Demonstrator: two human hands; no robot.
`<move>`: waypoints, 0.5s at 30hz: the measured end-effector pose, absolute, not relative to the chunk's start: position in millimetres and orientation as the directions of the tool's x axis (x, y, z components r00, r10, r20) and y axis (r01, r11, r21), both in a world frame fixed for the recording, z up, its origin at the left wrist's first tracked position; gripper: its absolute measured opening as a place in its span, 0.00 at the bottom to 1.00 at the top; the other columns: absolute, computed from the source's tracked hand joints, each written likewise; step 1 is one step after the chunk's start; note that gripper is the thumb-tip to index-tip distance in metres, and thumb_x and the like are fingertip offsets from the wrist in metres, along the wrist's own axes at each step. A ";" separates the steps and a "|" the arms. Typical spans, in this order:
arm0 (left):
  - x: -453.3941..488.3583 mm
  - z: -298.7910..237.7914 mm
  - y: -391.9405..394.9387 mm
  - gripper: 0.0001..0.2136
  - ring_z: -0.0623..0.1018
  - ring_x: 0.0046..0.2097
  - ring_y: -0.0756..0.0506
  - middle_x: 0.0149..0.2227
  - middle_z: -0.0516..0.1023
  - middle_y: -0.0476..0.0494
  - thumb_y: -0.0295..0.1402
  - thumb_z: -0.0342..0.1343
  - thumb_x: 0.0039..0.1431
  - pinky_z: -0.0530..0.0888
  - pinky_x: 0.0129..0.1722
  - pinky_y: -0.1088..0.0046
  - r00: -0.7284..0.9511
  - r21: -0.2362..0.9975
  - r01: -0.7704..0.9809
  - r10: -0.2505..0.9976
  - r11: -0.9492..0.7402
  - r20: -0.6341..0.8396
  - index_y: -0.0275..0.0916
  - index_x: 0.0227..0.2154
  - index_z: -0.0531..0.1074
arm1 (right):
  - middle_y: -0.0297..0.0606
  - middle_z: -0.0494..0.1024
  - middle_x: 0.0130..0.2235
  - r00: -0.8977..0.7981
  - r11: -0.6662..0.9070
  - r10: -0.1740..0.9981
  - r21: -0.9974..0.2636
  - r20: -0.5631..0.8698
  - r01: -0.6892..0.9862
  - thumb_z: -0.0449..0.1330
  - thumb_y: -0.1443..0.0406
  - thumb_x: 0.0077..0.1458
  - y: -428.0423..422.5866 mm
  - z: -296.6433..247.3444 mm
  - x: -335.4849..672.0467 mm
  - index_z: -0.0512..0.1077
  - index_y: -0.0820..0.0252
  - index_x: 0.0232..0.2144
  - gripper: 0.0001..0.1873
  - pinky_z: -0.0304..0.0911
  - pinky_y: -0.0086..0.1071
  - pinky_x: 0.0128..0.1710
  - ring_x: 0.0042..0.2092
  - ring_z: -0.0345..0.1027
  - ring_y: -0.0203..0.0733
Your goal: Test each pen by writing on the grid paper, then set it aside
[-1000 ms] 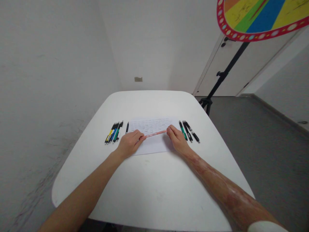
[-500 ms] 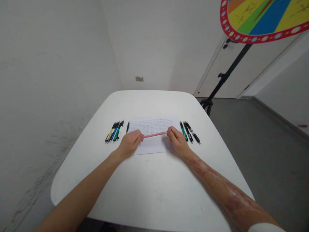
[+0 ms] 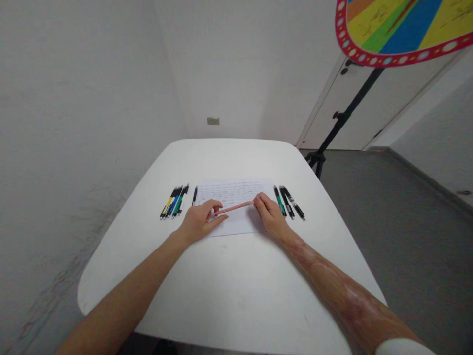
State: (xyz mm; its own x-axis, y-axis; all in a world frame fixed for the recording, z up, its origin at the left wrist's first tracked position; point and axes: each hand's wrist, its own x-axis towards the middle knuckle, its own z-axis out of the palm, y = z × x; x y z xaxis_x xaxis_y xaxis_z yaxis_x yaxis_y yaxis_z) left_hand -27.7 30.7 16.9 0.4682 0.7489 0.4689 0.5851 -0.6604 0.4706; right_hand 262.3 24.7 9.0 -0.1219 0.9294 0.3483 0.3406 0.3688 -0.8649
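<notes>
Head view: pink stick (image 3: 234, 207) between right hand (image 3: 269, 212), tight on its end, and left hand (image 3: 197, 218), fingers (image 3: 215, 202) apart.

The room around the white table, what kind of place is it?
Maybe a small office or meeting room: a white table stands near plain walls, with a door beyond and a colourful wheel on a black stand.

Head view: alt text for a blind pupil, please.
Right hand holds one end of a pink pen-like stick, the left hand open at the other, above written-on paper flanked by pens on a white table.
</notes>
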 end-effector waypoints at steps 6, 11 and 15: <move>-30.2 15.7 31.6 0.15 0.83 0.37 0.48 0.39 0.85 0.44 0.39 0.48 0.81 0.74 0.39 0.74 0.505 0.416 0.587 0.716 -0.694 0.482 0.40 0.45 0.79 | 0.32 0.67 0.30 -0.154 0.393 0.920 -0.853 0.362 0.344 0.51 0.51 0.77 24.5 9.4 260.4 0.63 0.53 0.32 0.21 0.54 0.38 0.36 0.32 0.60 0.43; -31.3 14.7 31.7 0.15 0.81 0.31 0.50 0.35 0.84 0.49 0.46 0.56 0.77 0.71 0.32 0.75 0.479 0.455 0.612 0.761 -0.647 0.437 0.41 0.53 0.77 | 0.33 0.70 0.30 -0.172 0.399 0.917 -0.848 0.361 0.350 0.51 0.52 0.76 25.2 8.7 259.7 0.64 0.52 0.32 0.19 0.55 0.38 0.36 0.34 0.61 0.44; -31.4 14.4 31.5 0.16 0.83 0.35 0.48 0.37 0.85 0.46 0.43 0.49 0.81 0.73 0.36 0.74 0.496 0.420 0.599 0.728 -0.681 0.473 0.40 0.45 0.79 | 0.33 0.70 0.31 -0.210 0.421 0.906 -0.836 0.368 0.351 0.50 0.54 0.77 25.2 9.1 259.5 0.64 0.53 0.33 0.18 0.57 0.38 0.38 0.35 0.63 0.43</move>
